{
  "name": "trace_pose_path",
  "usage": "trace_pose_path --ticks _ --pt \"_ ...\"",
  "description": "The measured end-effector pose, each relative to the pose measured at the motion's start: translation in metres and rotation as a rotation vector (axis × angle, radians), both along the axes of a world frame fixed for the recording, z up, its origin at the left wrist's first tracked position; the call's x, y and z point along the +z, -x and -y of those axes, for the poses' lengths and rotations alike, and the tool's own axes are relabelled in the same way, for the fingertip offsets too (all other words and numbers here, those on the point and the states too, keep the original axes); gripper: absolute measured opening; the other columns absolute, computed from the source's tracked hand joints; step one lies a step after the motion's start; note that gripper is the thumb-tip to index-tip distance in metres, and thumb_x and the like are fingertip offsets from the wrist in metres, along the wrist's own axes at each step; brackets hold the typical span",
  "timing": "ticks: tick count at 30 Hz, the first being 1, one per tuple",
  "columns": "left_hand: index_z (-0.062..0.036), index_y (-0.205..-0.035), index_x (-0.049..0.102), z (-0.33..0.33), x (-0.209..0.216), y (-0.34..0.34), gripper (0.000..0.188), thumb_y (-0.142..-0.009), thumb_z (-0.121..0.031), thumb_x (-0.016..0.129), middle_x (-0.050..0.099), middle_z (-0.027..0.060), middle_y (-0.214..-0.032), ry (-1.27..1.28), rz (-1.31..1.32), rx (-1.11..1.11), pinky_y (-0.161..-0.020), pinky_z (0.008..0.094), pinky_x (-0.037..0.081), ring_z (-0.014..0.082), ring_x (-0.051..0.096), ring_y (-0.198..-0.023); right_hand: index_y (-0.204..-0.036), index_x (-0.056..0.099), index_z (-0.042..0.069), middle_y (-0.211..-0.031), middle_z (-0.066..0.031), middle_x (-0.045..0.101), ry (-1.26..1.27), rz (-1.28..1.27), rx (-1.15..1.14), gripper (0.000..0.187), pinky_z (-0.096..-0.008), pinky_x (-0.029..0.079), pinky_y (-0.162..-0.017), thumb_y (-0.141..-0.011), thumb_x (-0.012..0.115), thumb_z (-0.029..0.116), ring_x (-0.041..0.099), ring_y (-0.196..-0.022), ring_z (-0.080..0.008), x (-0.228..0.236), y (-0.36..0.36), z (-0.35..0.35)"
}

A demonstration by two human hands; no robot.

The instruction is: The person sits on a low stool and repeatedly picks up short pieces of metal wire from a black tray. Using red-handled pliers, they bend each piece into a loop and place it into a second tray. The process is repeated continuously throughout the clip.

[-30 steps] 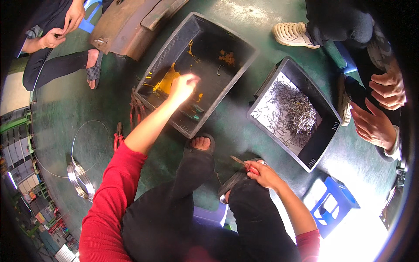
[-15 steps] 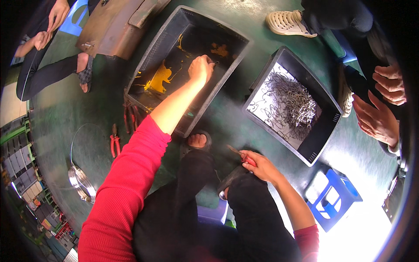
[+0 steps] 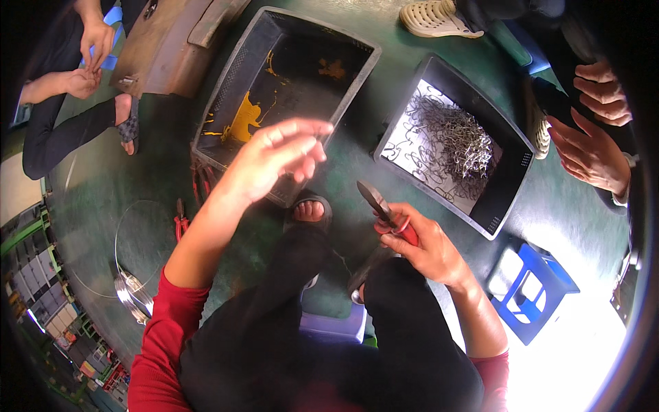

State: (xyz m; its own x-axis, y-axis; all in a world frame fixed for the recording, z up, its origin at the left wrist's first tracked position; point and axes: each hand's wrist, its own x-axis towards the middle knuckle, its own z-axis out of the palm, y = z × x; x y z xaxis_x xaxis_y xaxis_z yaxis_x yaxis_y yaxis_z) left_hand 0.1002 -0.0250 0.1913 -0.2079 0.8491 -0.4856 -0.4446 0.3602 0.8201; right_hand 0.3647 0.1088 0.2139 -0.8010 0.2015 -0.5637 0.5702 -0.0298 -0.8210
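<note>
Two hands in head view: right hand point(image 3: 427, 240) grips red-handled pliers point(image 3: 382, 210) near the crate point(image 3: 506, 187) of bent wires point(image 3: 467, 147); left hand point(image 3: 274, 159) half-curled, blurred, over yellow-stained bin's point(image 3: 302, 89) near end, can't tell if holding anything.

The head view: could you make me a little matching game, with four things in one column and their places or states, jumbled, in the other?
Things:
1. Right hand
2. Coil of silvery wire
3. Heap of bent metal pieces
4. Yellow smear

Places or states:
A. Inside the black bin on the right
B. Inside the black bin on the left
C. Closed around a red-handled tool
D. On the green floor, toward the picture's left

Pairs: 1-C, 2-D, 3-A, 4-B
</note>
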Motion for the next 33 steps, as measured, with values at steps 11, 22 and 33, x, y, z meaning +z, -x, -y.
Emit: trace_pose_path --ticks 11,22,33 --pt "-0.0023 -0.113 0.067 0.018 0.016 -0.029 0.023 -0.096 -0.003 0.051 0.065 0.0060 -0.087 -0.062 -0.265 -0.130 -0.058 0.0213 0.047 0.0072 0.058 -0.064 -0.129 0.048 0.004 -0.114 -0.0121 0.066 0.253 -0.058 -0.039 0.046 -0.0330 0.044 -0.095 -0.088 0.065 0.015 0.061 -0.110 -0.0217 0.004 0.017 0.012" --pt "-0.0010 -0.112 0.066 0.018 0.018 -0.030 0.023 -0.096 -0.002 0.050 0.065 0.0053 -0.080 0.007 -0.082 -0.167 -0.058 0.0224 0.049 0.0082 0.057 -0.062 -0.129 0.048 0.003 -0.113 -0.0112 0.066 0.268 0.067 0.037 0.044 -0.0319 0.044 -0.095 -0.089 0.064 0.014 0.061 -0.109 -0.0190 0.018 0.016 0.005" --pt "0.0012 -0.113 0.065 0.018 0.019 -0.034 0.023 -0.096 -0.003 0.050 0.065 0.0058 -0.080 0.011 -0.040 -0.228 -0.059 0.0226 0.048 0.0083 0.056 -0.062 -0.127 0.049 0.002 -0.112 -0.0103 0.066 0.310 0.057 0.057 0.042 -0.0313 0.044 -0.095 -0.090 0.064 0.013 0.061 -0.107 -0.0176 0.012 0.005 0.006"
